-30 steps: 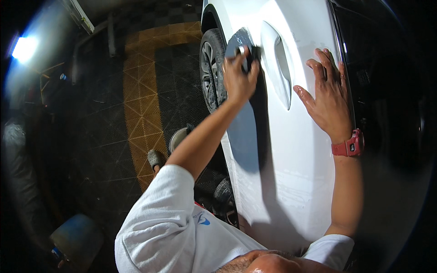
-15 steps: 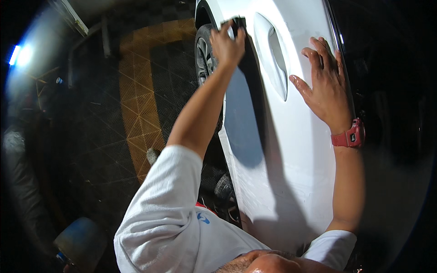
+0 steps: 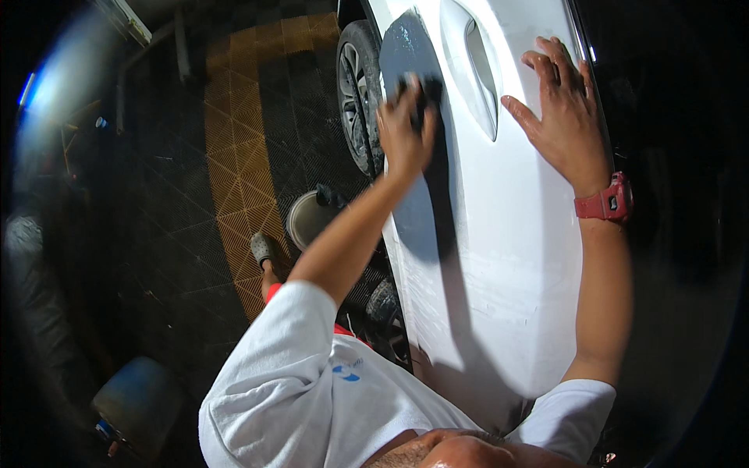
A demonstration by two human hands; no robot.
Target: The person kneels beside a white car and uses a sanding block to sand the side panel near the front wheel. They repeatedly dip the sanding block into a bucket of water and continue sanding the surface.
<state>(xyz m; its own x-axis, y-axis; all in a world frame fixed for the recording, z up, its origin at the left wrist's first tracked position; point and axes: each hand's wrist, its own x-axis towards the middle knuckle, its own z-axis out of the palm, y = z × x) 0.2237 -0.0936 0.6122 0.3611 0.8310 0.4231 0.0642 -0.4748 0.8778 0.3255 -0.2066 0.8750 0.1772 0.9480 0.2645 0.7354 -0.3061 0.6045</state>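
My left hand grips a dark sponge pad and presses it against the side of a white car door, just left of the recessed door handle. My right hand lies flat and open on the door panel to the right of the handle, fingers spread; a red watch sits on that wrist. My arm's shadow falls down the panel below the pad.
A car wheel is left of the pad. A round white bucket stands on the dark and orange grid floor tiles beside my sandalled foot. A blue-grey stool sits at the lower left.
My left hand with the pad went up the panel toward the wheel arch, then came back down beside the door handle. The right hand stayed flat on the door.
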